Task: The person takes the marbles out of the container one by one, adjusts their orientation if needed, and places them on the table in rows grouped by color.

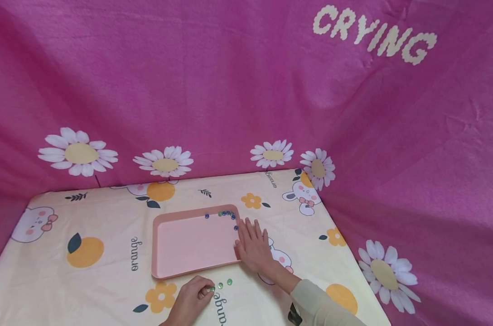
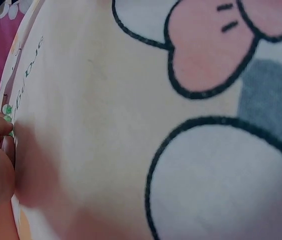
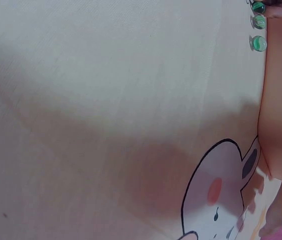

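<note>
Green marbles lie in a short row on the printed tablecloth, just in front of the near rim of the pink tray. Your left hand sits at the left end of that row, fingers curled so the tips close on the nearest green marble; the left wrist view shows the same marble right at your fingertips, though it is too blurred to tell how firmly you pinch it. The other two green marbles trail off to the right of that hand, running roughly parallel to the tray's near edge, and they show in the right wrist view as a line of three beside the tray wall.

Your right hand lies flat with fingers straight and together, palm down on the cloth and against the tray's right rim, holding nothing. It is farther from the green row than your left hand, and sits beyond it toward the back.

Inside the tray, a cluster of blue marbles gathers along the far rim near the right corner, just ahead of your right fingertips. So the tray opening lies forward and slightly left of your left hand, just past the rim.
</note>
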Motion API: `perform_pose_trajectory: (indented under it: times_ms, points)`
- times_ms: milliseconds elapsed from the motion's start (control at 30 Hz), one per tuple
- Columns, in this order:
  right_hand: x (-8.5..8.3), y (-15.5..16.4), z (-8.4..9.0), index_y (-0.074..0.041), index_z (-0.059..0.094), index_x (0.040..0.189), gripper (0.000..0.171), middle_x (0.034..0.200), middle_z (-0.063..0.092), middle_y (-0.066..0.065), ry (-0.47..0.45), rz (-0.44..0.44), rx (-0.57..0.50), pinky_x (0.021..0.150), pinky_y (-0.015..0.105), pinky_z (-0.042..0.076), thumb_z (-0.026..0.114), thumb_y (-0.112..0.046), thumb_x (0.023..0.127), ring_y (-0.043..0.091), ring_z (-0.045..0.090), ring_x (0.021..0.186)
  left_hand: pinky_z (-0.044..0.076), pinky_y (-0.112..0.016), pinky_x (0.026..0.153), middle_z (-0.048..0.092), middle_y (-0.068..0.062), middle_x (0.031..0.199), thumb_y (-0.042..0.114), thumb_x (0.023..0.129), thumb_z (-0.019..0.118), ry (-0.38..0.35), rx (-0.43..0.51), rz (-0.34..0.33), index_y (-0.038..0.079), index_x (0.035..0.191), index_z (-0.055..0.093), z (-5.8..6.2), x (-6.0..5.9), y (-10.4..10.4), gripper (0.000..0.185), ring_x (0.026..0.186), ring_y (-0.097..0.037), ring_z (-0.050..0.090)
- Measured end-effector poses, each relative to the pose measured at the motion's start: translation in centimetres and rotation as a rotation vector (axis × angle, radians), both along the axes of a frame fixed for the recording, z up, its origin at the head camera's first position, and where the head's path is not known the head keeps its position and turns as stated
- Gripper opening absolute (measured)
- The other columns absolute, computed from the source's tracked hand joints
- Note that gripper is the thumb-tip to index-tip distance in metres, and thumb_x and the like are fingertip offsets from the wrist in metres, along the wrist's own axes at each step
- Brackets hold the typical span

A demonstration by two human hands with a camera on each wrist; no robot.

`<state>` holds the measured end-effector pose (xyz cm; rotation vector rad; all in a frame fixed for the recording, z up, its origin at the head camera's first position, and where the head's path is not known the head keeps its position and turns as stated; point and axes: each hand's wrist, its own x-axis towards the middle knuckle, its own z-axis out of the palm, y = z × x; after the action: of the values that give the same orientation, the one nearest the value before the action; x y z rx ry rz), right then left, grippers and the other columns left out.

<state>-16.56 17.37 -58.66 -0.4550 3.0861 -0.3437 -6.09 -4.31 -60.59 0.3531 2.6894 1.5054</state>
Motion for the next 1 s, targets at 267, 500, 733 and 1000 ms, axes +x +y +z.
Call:
perform_pose_trajectory:
  times_ms: [267, 500, 733, 1000]
  points:
    - [0.0, 0.1, 0.1, -0.010, 0.021, 0.159, 0.062, 0.163, 0.021, 0.017, 0.008, 0.003, -0.002, 0.112, 0.067, 0.017, 0.036, -0.036, 0.105, 0.043, 0.013, 0.148, 0.048, -0.021, 0.060, 0.058, 0.010, 0.085, -0.003, 0.079, 0.079, -0.013, -0.007, -0.005, 0.012, 0.091, 0.072, 0.0, 0.0, 0.1, 0.020, 0.070, 0.001, 0.051]
    - [0.0, 0.1, 0.1, -0.011, 0.020, 0.159, 0.062, 0.163, 0.020, 0.016, 0.006, 0.003, -0.012, 0.112, 0.067, 0.017, 0.035, -0.038, 0.105, 0.043, 0.012, 0.148, 0.049, -0.021, 0.060, 0.057, 0.009, 0.085, -0.001, 0.080, 0.080, -0.035, 0.011, -0.005, 0.011, 0.093, 0.071, 0.3, 0.0, 0.0, 0.019, 0.069, 0.000, 0.051]
    - [0.1, 0.1, 0.0, -0.011, 0.021, 0.159, 0.062, 0.163, 0.020, 0.016, 0.015, 0.006, 0.000, 0.112, 0.067, 0.017, 0.034, -0.039, 0.105, 0.043, 0.012, 0.148, 0.051, -0.021, 0.061, 0.058, 0.011, 0.082, 0.004, 0.082, 0.079, -0.018, 0.041, 0.039, 0.010, 0.096, 0.072, 1.0, -0.3, 0.4, 0.017, 0.070, 0.000, 0.053]
    - [0.0, 0.0, -0.1, -0.010, 0.021, 0.159, 0.062, 0.163, 0.020, 0.016, 0.016, 0.006, -0.001, 0.112, 0.067, 0.016, 0.036, -0.038, 0.105, 0.043, 0.012, 0.148, 0.056, -0.022, 0.074, 0.073, -0.005, 0.095, 0.004, 0.088, 0.074, 0.050, 0.171, 0.056, 0.002, 0.105, 0.072, 3.5, -3.4, 1.3, 0.018, 0.083, -0.008, 0.068]
